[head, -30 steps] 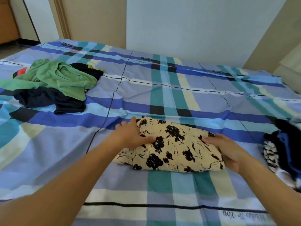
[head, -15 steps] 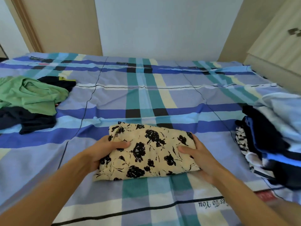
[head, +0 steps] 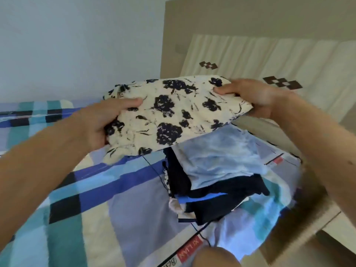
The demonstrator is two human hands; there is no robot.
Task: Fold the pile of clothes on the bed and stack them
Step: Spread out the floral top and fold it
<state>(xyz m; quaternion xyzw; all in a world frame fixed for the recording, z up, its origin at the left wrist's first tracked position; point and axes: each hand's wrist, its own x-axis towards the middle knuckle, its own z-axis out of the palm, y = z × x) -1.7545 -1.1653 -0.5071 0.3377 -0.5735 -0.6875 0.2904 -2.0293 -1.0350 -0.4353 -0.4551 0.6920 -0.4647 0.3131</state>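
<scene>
A folded cream garment with black flower print [head: 173, 112] is lifted in the air between both hands. My left hand [head: 100, 122] grips its left end, thumb on top. My right hand [head: 256, 97] grips its right end, thumb on top. The garment hangs just above a stack of folded clothes [head: 217, 174] on the checked bed cover [head: 96, 209]; a pale blue piece lies on top of the stack, with dark navy and blue pieces under it. The pile of unfolded clothes is out of view.
The stack sits close to the bed's right edge. Beyond it stand a beige wardrobe [head: 250, 14] and a white panel with brown diamond marks [head: 279, 60]. A knee [head: 215, 257] shows at the bottom edge.
Both hands have lifted the folded flower-print garment off the bed and carried it right, over the stack. My view has swung right with it, so the unfolded pile has left the frame.
</scene>
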